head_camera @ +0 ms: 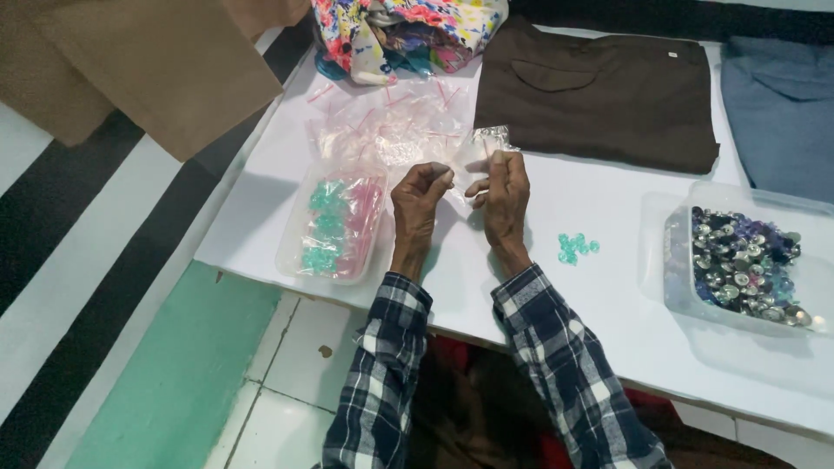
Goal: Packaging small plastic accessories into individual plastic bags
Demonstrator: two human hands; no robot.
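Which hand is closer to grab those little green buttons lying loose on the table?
Probably the right hand. The loose green buttons lie on the white table just to its right, while the left hand is farther away. Both hands pinch a small clear bag.

Single head-worn view, looking steeply down and forward over the person's plaid sleeves onto a white table at close, arm's-length range. The table runs diagonally across the frame; the tiled floor shows below its near edge, folded garments along the far edge.
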